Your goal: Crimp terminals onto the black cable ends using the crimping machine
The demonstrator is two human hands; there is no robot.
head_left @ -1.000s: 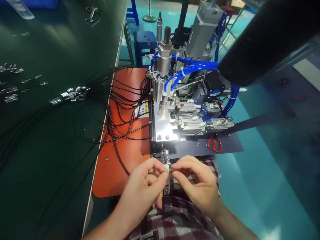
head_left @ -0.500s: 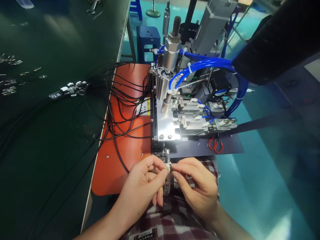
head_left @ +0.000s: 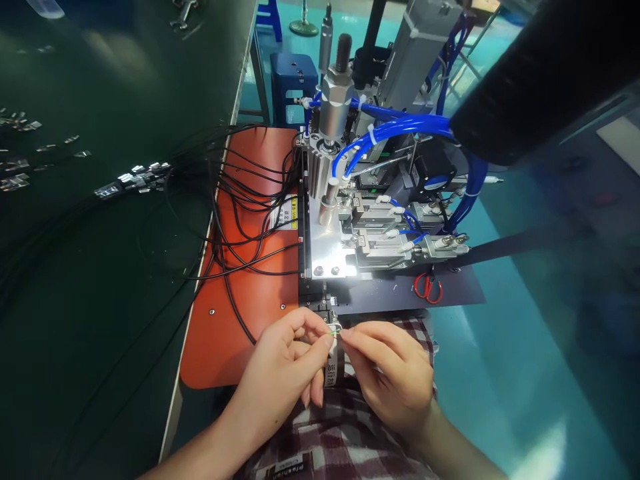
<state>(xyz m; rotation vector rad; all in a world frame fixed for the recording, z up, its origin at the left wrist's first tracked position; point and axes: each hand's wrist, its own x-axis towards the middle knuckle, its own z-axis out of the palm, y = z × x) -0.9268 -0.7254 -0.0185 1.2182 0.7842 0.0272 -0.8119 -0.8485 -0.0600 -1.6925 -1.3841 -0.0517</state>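
Thin light-coloured wires [head_left: 335,330], some greenish, show between my fingertips at the front of the machine. My left hand [head_left: 293,360] is closed in a pinch on them, thumb against forefinger. A black cable [head_left: 235,303] runs over the orange board [head_left: 240,360] and disappears behind this hand. My right hand [head_left: 393,370] is also closed, thumb and forefinger meeting at the wires' free ends. Just beyond the fingertips is a small metal and black fixture [head_left: 330,313] of the machine. My fingers hide most of the wires.
The machine [head_left: 325,250] with blue air hoses [head_left: 410,125] stands ahead. Red-handled scissors [head_left: 428,288] lie on its base plate. On the dark table are metal-ended cables [head_left: 137,179], loose metal connectors [head_left: 17,180] and a wrench [head_left: 185,13]. A black tube [head_left: 510,100] overhangs the upper right.
My right fingertips have closed together at the wires, with the thumb tucked closer under the forefinger. My left hand keeps its pinch. The whole view has shifted slightly.
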